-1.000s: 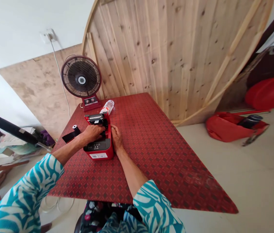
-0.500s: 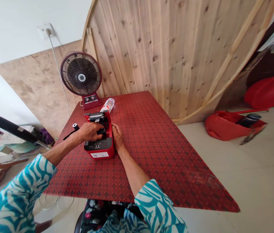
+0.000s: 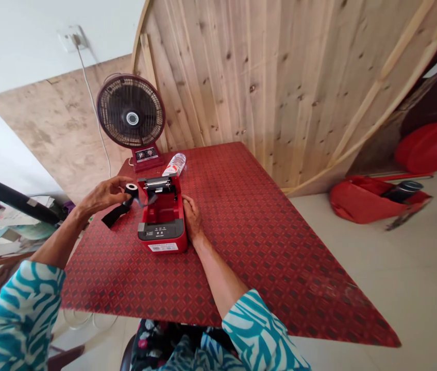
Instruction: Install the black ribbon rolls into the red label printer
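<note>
A red and black label printer point(image 3: 163, 232) stands on the table with its lid point(image 3: 158, 183) raised, and its red inner bay shows. To its left, my left hand point(image 3: 104, 197) pinches a roll of black ribbon point(image 3: 131, 190) with a pale core facing me. Dark film trails from the roll to the table, and a thin greyish stretch of film reaches toward the printer's left edge. My right hand point(image 3: 192, 216) lies along the printer's right side with curled fingers, gripping it; part of those fingers is hidden.
A dark red fan point(image 3: 131, 118) stands at the table's back left corner. Near it a clear plastic bottle point(image 3: 174, 164) lies behind the printer. The patterned red table point(image 3: 265, 247) extends to the right. A red bag point(image 3: 352, 201) rests on the floor beyond it.
My left hand has come out of the printer's bay and moved left, now holding the ribbon roll. The bay's red inside is uncovered. My right hand stays at the printer's side.
</note>
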